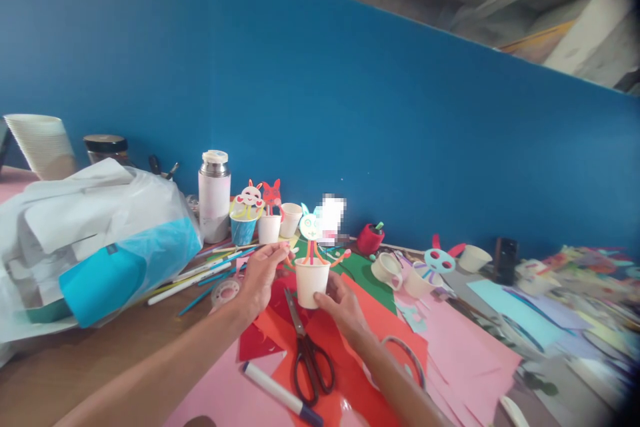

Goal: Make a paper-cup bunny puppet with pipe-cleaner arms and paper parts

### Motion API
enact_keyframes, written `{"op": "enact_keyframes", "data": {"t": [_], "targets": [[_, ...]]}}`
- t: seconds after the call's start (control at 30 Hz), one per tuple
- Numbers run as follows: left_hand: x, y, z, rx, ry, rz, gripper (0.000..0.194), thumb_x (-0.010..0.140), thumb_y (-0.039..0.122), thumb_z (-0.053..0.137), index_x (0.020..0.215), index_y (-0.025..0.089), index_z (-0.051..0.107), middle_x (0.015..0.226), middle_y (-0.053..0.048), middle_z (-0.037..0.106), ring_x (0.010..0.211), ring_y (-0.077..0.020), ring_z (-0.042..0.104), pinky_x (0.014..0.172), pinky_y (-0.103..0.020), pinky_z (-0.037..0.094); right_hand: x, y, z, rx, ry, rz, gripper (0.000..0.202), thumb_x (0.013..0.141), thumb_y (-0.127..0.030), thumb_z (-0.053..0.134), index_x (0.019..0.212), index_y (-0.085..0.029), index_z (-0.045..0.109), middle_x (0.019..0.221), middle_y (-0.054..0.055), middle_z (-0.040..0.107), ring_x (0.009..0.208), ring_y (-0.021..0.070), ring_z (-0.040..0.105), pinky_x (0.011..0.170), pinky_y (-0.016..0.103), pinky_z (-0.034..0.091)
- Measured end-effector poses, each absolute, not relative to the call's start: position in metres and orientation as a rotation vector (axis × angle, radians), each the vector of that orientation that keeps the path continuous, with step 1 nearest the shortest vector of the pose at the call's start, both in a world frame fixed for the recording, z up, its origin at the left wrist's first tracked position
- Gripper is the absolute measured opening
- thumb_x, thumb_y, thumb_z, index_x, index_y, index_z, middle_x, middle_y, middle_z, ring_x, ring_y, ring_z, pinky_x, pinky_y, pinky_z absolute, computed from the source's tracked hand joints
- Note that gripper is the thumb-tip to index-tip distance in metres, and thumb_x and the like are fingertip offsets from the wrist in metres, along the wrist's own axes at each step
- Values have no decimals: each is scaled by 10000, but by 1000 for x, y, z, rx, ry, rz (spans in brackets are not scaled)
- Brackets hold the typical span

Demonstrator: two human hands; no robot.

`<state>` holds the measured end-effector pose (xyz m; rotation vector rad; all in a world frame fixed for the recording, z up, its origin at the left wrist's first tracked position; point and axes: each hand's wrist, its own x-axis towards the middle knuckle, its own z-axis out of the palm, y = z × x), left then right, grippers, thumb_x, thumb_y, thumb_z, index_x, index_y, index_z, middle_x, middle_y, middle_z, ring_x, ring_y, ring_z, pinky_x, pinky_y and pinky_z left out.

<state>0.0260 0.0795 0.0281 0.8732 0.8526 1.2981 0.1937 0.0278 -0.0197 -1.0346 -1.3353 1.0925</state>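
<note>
A white paper cup (313,283) stands upright in the middle, with my right hand (343,307) closed round its lower right side. Out of the cup rises a paper figure with a round white face (311,225), light blue ears and orange strips. My left hand (263,273) is left of the cup, thumb and finger pinched on the small pale tip of the figure's left arm. Black-handled scissors (307,353) lie below the cup on red paper (345,373). A white marker with a dark cap (280,392) lies nearer to me.
At the back stand a flask (215,197) and decorated cups (243,228). A plastic bag of paper (100,240) fills the left. Rolls of tape (225,292), pink sheets (460,353) and another cup figure (440,260) lie around; stacked cups (43,147) stand far left.
</note>
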Motion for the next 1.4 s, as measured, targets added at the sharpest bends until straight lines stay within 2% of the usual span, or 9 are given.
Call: {"op": "enact_keyframes", "data": {"t": [0.17, 0.33, 0.5, 0.63, 0.83, 1.17, 1.4], "targets": [[24, 81, 25, 864, 840, 1303, 179, 609, 308, 642, 687, 152, 605, 702, -14, 616, 669, -140, 554, 509, -206, 408, 192, 27, -17, -1061, -1351, 1087, 430, 719, -318, 634, 1115, -202, 512, 1096, 87, 596, 963, 240, 558, 799, 380, 459], [21, 82, 25, 881, 840, 1278, 169, 623, 314, 625, 682, 157, 607, 627, 10, 589, 600, -127, 544, 514, -219, 419, 192, 26, -16, -1077, -1344, 1084, 425, 718, -297, 631, 1113, -199, 510, 1092, 84, 597, 965, 239, 557, 800, 378, 455], [20, 85, 27, 999, 914, 1256, 174, 612, 317, 639, 645, 147, 616, 600, -2, 596, 575, -115, 533, 494, -202, 405, 192, 26, -17, -1069, -1343, 1087, 423, 723, -279, 625, 1120, -198, 505, 1084, 81, 602, 966, 232, 558, 797, 366, 450], [19, 87, 28, 1034, 990, 1277, 181, 600, 307, 648, 698, 155, 643, 615, -2, 613, 562, -104, 534, 491, -189, 384, 191, 26, -15, -1061, -1328, 1091, 429, 711, -287, 636, 1112, -199, 511, 1094, 82, 599, 961, 232, 562, 777, 357, 458], [15, 89, 30, 1103, 1029, 1249, 148, 591, 291, 632, 632, 149, 626, 603, -16, 622, 543, -119, 547, 491, -208, 391, 191, 26, -14, -1108, -1338, 1070, 445, 702, -303, 645, 1115, -204, 513, 1078, 82, 610, 946, 236, 573, 765, 356, 468], [14, 91, 26, 1122, 1025, 1208, 188, 597, 327, 651, 629, 142, 644, 635, -44, 637, 553, -127, 554, 467, -198, 398, 194, 30, -18, -1166, -1411, 1004, 431, 704, -278, 633, 1111, -204, 510, 1089, 84, 608, 936, 225, 584, 767, 364, 460], [13, 93, 19, 1132, 1046, 1195, 206, 618, 344, 626, 660, 143, 650, 641, -44, 638, 565, -129, 550, 453, -197, 395, 208, 36, -21, -1367, -1479, 916, 411, 681, -271, 626, 1076, -193, 545, 1081, 93, 614, 974, 240, 578, 778, 382, 448]]}}
